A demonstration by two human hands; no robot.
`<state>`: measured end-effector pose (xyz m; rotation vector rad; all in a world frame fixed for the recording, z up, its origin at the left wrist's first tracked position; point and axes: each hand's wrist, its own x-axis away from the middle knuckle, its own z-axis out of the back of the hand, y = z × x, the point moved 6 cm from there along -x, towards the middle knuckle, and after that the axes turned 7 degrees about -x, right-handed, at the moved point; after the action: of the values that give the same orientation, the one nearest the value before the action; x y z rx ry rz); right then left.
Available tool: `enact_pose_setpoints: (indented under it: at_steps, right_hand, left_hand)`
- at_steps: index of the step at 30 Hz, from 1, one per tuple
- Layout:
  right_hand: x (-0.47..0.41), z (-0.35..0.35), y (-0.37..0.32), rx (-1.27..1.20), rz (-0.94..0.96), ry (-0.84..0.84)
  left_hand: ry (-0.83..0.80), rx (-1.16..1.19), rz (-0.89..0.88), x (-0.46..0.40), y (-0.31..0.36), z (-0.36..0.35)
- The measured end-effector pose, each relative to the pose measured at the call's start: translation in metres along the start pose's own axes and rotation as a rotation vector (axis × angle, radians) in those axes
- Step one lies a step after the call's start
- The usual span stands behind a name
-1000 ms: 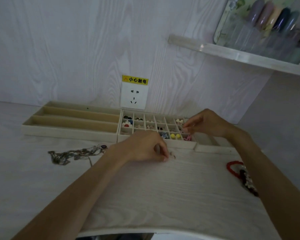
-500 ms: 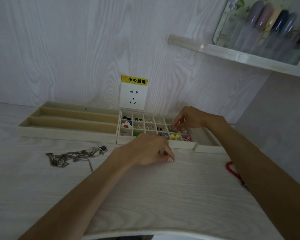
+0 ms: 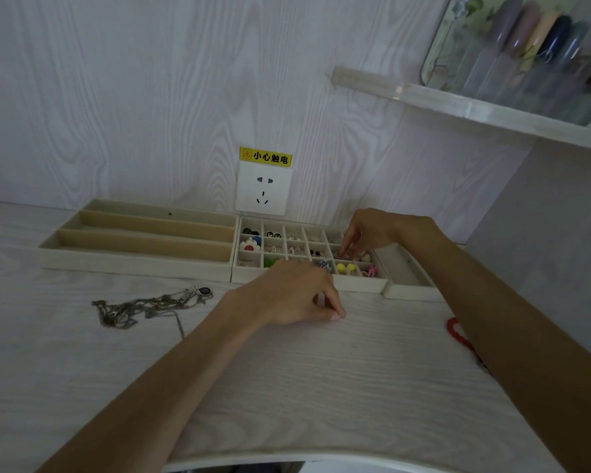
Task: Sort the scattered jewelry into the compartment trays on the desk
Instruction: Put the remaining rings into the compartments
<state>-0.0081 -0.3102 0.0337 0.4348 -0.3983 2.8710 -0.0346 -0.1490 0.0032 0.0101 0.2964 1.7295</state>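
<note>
The long-slot tray (image 3: pixel 140 245) sits at the far left, well beyond the left hand, against the wall; its three lengthwise slots show only their beige lining. Nearer, a tangle of silver chains (image 3: pixel 144 307) lies on the surface (image 3: pixel 321 387) just to the left of the left forearm, a dark oval pendant at its far end.

The left hand (image 3: pixel 297 295) rests on the surface in front of the grid tray (image 3: pixel 287 245). Its fingers are curled and the thumb and forefinger tips press together at the surface; what they pinch, if anything, is too small to tell.

The grid tray stands just beyond the left hand, touching the long-slot tray. Its small cells hold earrings, among them a white flower piece (image 3: pixel 249 246) and two yellow balls (image 3: pixel 346 268).

The right hand (image 3: pixel 372 232) hovers over the right end of the grid tray, fingers curled downward, tips reaching into a cell in the middle row. Whether it holds a piece cannot be told.

A third tray (image 3: pixel 406 279) adjoins on the right, below the right forearm. A red bead bracelet (image 3: pixel 458 336) lies on the surface, partly hidden by that forearm.
</note>
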Motion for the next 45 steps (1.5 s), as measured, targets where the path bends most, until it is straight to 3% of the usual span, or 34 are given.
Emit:
enact_pose_setpoints:
  at_steps: [18,26,33,40,45]
  right_hand:
    - [0.009,0.014,-0.011,0.085,0.007,0.064]
    - [0.079,0.019,-0.02,-0.18,0.162,0.269]
    - [0.107,-0.048,-0.01,-0.315,0.143,-0.013]
    - [0.112,-0.071,-0.008,-0.502,0.152,-0.038]
    - [0.114,-0.077,-0.01,-0.545,0.179,-0.055]
  left_hand:
    - [0.043,-0.021,-0.019,0.0,-0.002,0.0]
    - [-0.025,-0.162,0.01,0.002,-0.003,-0.004]
    - [0.0,-0.008,0.076,0.001,-0.001,0.013]
    - [0.138,-0.013,0.211,-0.041,-0.022,0.066]
    - [-0.039,-0.093,0.254,-0.091,-0.035,0.05]
